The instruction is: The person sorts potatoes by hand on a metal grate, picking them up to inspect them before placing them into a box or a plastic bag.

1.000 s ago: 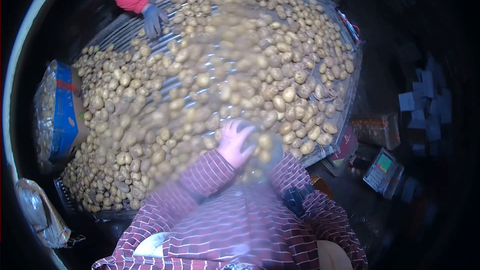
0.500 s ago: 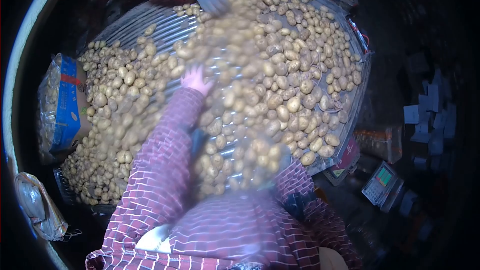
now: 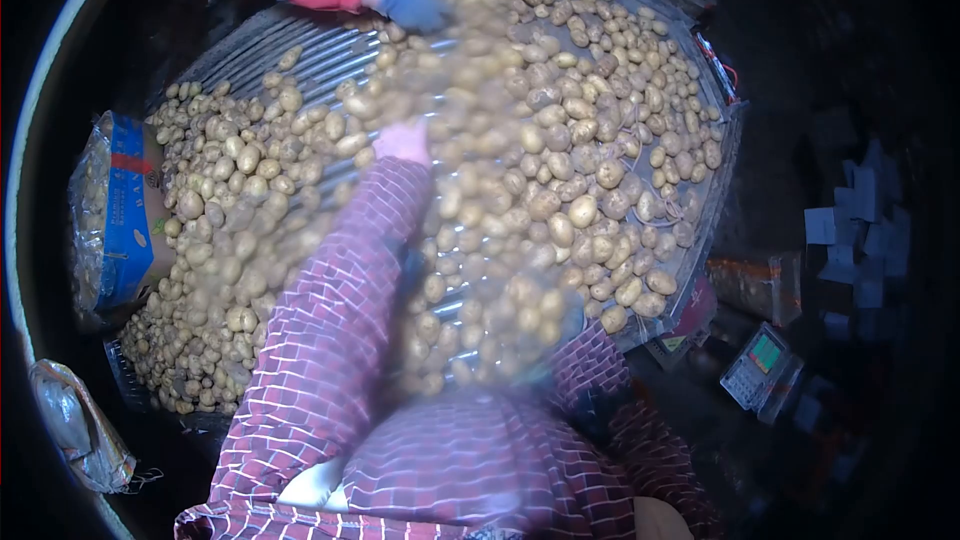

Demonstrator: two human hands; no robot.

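Observation:
My left hand (image 3: 402,143) is bare and reaches over the ribbed metal surface (image 3: 335,60) among the potatoes (image 3: 560,230). Its fingers are smeared by motion and point away from me. Potatoes lie right around it on both sides. On the right, close to my body, my right hand (image 3: 573,318) shows only as a bluish patch at the end of the plaid sleeve. It is beside a blurred cluster of potatoes (image 3: 530,308), its fingers hidden.
Across the heap, another person's gloved hand (image 3: 415,5) with a red sleeve is over the potatoes. A blue-printed cardboard box (image 3: 130,220) stands at left. To the right are a scale with a green display (image 3: 765,352) and a bag with orange print (image 3: 755,285).
My left hand has shifted slightly right, and its spread fingers have become blurred. The other person's gloved hand has moved a little left. Potatoes in the middle remain blurred.

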